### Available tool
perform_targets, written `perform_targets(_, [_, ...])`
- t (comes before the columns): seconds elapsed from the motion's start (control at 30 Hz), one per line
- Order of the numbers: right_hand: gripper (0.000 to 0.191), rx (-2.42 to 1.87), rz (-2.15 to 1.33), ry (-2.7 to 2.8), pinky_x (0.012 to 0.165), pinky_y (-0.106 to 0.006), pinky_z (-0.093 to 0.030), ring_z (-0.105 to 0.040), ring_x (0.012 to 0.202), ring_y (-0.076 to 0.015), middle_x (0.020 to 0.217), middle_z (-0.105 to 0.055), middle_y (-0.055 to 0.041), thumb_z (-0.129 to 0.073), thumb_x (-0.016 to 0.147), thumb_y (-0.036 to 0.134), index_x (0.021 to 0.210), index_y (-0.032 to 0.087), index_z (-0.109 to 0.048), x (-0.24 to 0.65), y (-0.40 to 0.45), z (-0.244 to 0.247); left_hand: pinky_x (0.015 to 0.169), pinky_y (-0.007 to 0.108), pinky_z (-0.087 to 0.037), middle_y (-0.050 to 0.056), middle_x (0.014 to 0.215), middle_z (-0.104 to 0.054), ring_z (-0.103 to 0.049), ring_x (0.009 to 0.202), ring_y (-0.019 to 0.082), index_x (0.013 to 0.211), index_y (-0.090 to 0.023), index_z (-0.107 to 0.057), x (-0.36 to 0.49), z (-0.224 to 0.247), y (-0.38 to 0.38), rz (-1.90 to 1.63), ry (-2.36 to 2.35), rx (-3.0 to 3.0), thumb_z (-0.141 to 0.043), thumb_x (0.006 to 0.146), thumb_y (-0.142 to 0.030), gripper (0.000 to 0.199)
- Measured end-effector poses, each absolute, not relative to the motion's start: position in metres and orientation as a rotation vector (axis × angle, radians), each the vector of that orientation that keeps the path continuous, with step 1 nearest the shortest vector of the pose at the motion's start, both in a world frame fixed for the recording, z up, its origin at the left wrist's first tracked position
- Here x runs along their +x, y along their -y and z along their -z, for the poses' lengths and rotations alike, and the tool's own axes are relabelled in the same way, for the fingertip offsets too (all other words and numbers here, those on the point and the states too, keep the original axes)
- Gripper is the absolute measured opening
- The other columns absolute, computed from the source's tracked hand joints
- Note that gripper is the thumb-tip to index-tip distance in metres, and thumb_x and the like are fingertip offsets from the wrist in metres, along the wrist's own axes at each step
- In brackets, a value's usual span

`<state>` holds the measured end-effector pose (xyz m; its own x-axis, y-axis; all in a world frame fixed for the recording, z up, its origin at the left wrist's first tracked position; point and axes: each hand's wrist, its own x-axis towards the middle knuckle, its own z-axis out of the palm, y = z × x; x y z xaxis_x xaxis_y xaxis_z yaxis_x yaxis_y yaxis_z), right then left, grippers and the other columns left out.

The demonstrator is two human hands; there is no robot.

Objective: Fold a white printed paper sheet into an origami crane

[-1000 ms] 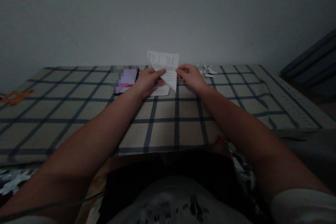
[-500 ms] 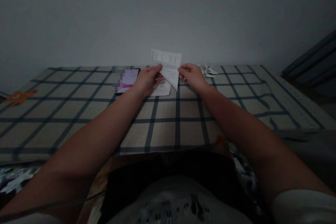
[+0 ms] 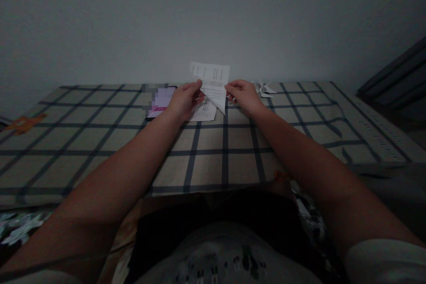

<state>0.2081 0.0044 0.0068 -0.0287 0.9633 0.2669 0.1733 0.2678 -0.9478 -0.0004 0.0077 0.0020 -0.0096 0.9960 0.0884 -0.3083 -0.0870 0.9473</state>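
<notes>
One printed sheet (image 3: 214,82), pinched by left hand (image 3: 184,97) and right hand (image 3: 242,94) above the checked tablecloth (image 3: 209,168); grey wall (image 3: 213,17) behind that cloth.

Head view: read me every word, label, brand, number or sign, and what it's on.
No text is legible.
Held paper: printed lines, too small to read.
Lower sheet: print, too small and blurred.
Lit screen: partly pixelated, unreadable.
Tablecloth, right end: letter-like marks, too blurred.
</notes>
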Motion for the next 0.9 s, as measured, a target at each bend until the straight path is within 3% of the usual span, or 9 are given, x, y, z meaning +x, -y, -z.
perform_targets(0.17, [0.013,-1.144,-0.906,1.485,0.058,-0.023,-0.047,-0.059,0.063,-0.0104,0.079,-0.071,-0.0013,-0.069,0.098,0.023,0.085,0.02,-0.066,0.2084,-0.0054,-0.0057,0.068,0.022,-0.058,0.001,0.082,-0.075,-0.073,0.081,0.014,0.083,-0.022,-0.069,-0.0046,0.0009,-0.0113,-1.462,-0.967,1.066,-0.088,0.081,-0.04,0.026])
perform_targets(0.33, [0.015,-1.148,-0.918,1.464,0.06,-0.023,-0.049,-0.058,0.061,-0.0097,0.077,-0.07,-0.0007,-0.068,0.098,0.02,0.083,0.019,-0.065,0.2074,-0.0038,-0.0078,0.062,0.018,-0.054,0.002,0.087,-0.078,-0.073,0.084,0.014,0.084,-0.021,-0.073,-0.0056,-0.0009,-0.0105,-1.491,-0.997,1.067,-0.084,0.083,-0.034,0.017])
perform_targets(0.57, [0.015,-1.126,-0.935,1.463,0.058,-0.024,-0.046,-0.058,0.061,-0.0099,0.076,-0.068,-0.0004,-0.068,0.098,0.019,0.083,0.019,-0.066,0.2079,-0.0069,-0.0063,0.066,0.022,-0.056,0.001,0.087,-0.078,-0.076,0.091,0.017,0.085,-0.025,-0.072,-0.0081,0.0038,-0.0176,-1.541,-0.986,1.042,-0.085,0.083,-0.043,0.022])
perform_targets(0.9, [0.016,-1.145,-0.928,1.459,0.06,-0.025,-0.048,-0.058,0.062,-0.0102,0.078,-0.069,-0.0015,-0.068,0.098,0.02,0.082,0.02,-0.065,0.207,-0.0039,-0.0081,0.065,0.025,-0.054,0.001,0.091,-0.079,-0.076,0.094,0.018,0.089,-0.026,-0.07,-0.0103,0.0022,-0.0168,-1.572,-1.017,1.041,-0.085,0.078,-0.04,0.023])
